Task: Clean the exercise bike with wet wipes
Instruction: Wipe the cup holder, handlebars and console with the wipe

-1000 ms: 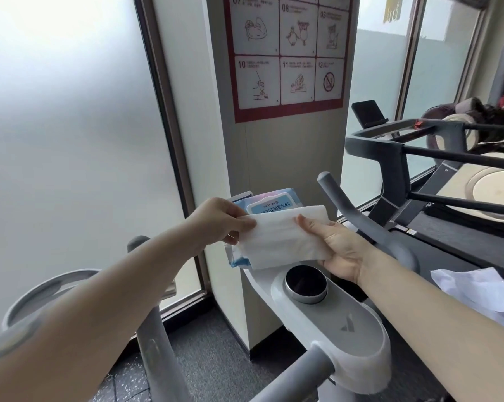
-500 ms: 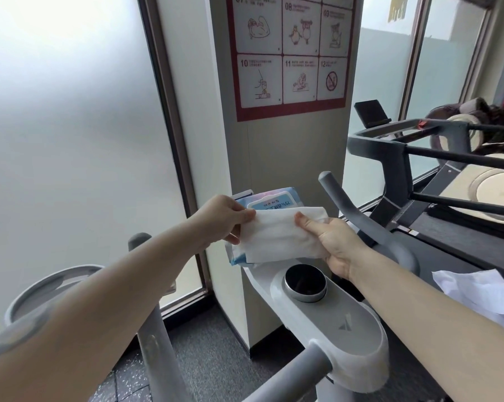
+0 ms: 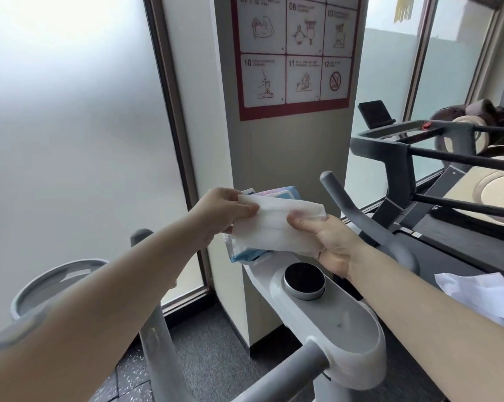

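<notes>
A white wet wipe (image 3: 274,227) is stretched between both hands above the front of the exercise bike's white console (image 3: 349,323). My left hand (image 3: 216,216) pinches its upper left edge. My right hand (image 3: 329,242) grips its right side, thumb on top. Behind and under the wipe, a blue and pink wipes pack (image 3: 248,253) rests on the console's front end, mostly hidden. A round black knob (image 3: 304,280) sits on the console just below my right hand. The grey right handlebar (image 3: 361,219) curves up beside my right wrist.
A pillar with a red-framed rules poster (image 3: 294,53) stands right behind the bike, frosted glass to its left. A dark treadmill (image 3: 419,158) is at the right. The bike's grey left handlebar loop (image 3: 56,274) lies under my left forearm. White cloth (image 3: 483,294) shows at the right edge.
The wipe has tilted and lifted slightly. My right thumb has come over onto its top face, and my left hand shifted a little along its upper edge.
</notes>
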